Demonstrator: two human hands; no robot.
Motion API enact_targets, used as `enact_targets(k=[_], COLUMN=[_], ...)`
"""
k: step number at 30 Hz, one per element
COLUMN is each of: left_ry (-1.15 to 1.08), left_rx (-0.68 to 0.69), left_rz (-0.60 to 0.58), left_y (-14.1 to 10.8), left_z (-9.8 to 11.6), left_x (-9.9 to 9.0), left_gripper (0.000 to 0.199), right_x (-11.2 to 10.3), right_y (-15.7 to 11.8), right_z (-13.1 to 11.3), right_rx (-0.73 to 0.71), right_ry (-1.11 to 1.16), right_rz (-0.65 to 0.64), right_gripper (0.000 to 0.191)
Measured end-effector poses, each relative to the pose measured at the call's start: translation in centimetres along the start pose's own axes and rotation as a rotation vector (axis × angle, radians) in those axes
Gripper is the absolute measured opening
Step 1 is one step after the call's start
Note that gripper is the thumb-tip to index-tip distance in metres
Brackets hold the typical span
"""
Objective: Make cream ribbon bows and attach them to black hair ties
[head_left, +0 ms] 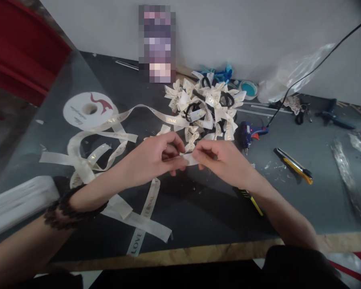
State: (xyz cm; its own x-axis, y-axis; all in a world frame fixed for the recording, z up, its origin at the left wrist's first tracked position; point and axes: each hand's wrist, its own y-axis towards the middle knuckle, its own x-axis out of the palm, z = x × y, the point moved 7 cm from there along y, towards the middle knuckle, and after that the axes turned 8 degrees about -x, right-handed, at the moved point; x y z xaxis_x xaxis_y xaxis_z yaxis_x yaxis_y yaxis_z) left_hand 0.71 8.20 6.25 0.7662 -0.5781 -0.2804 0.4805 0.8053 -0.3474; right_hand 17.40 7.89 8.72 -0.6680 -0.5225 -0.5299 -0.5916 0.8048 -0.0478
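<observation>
Ribbon piece (191, 159): sat mid-frame, pinched in fingertips of left hand (158, 155) and right hand (224, 158). Likely risked slipping or creasing from uneven pull; risked tangling with loose ribbon strip (149, 227), below and left, or touching glue gun (249, 134), right of centre, through wide swing.

My dark desk (210, 224): ribbon spool (75, 110) far left, loose ribbon strips (152, 228) near left, heaped bows (211, 100) far middle, yellow cutter (295, 166) right.

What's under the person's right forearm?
Along the inner edge of the right forearm, part of a yellow-and-black object shows on the dark tabletop. Whatever lies directly beneath is covered, so whether that object extends under it cannot be seen.
</observation>
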Motion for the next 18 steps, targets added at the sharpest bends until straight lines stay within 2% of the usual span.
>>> enact_targets(k=[2,4,9,15,16,18], left_ry=[-0.003,-0.029,-0.165,-0.209,-0.202,-0.165], left_rx=[-0.004,0.006,0.03,-0.033,-0.043,-0.063], left_rz=[-0.008,0.021,0.13,0.061,0.069,0.1], left_y=[0.1,0.1,0.4,0.8,0.7,0.5], left_z=[-0.3,-0.4,-0.9,-1.1,-1.0,-0.6], left_x=[0.0,-0.4,-1.6,-2.1,-2.5,-3.3], left_gripper=[0.02,0.019,0.019,0.024,0.025,0.028], right_x=[-1.0,-2.0,-6.3,-9.1,-9.6,-11.0], right_y=[0.0,-0.1,-1.0,-2.1,-2.2,-2.8], right_z=[0.1,0.1,0.4,2.2,2.4,2.7], right_rx=[0.007,0.011,-0.01,0.013,0.014,0.023], right_ry=[-0.08,-0.143,-0.383,-0.499,-0.524,-0.606], right_rz=[0.029,0.003,0.086,0.021,0.05,0.195], right_gripper=[0.032,0.034,0.026,0.038,0.042,0.046])
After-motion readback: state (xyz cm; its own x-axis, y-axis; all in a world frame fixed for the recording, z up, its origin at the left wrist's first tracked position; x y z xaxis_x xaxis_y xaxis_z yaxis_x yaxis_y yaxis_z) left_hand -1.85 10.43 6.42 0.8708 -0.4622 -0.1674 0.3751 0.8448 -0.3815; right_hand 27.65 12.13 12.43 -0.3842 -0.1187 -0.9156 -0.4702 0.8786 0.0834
